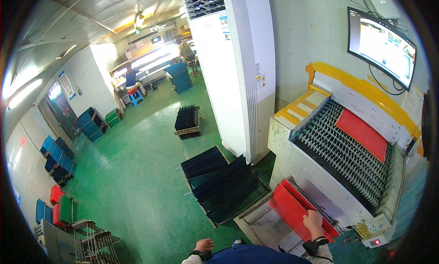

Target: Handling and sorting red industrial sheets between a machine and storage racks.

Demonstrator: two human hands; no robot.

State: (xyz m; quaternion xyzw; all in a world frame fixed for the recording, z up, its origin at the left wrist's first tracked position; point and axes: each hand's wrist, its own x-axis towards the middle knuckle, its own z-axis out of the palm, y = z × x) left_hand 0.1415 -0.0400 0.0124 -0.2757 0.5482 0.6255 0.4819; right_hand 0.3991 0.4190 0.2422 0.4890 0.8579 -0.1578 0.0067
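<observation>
Left hand (204,245), well left of the roller machine (283,147): fingers loosely curled, nothing seen in it; too small to tell how far closed. Dark panels (228,186) lean in racks left of the machine; a swing of the held panel that way could scrape them. Right hand (313,219), just beside the machine's near-left side: clamped on the upper edge of the near red panel (286,204), which sits tilted in a comb-sided rack (256,213). One-handed hold could let it twist, rub the far red panel (297,193) or jam in the slots. On the machine's rollers, another red panel (361,135) lies slantwise; likely to snag if skewed.

Count: two hands, two dark-panel racks nearby, one comb-sided rack, three red panels, one machine.
</observation>
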